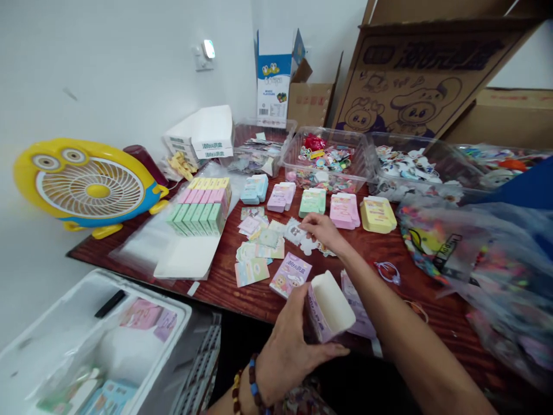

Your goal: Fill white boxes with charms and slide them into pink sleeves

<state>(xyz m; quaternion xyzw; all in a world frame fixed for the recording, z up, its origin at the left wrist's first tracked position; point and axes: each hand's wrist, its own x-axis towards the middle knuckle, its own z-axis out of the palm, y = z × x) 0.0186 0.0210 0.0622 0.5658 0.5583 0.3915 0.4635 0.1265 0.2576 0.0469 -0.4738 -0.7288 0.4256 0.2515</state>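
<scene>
My left hand (287,349) grips a small open lilac box (318,314), its mouth tilted up and the cream inside showing. My right hand (324,231) reaches across to the small paper pieces, its fingertips pinched at the edge of a pale sticker (294,233). Just below them lies a white cut-out piece (308,246). To their left spreads a loose pile of pastel cards (252,272). A purple printed box (291,275) lies beside my left fingers. More flattened purple boxes (358,305) are partly hidden behind my right forearm.
Flattened boxes in several colours, such as the yellow stack (378,215), line the table. Behind stand clear plastic bins (328,167) of small trinkets. Filled boxes (199,207) and a yellow fan (97,187) are left, a clear bag (484,276) right, a white foam bin (184,314) front left.
</scene>
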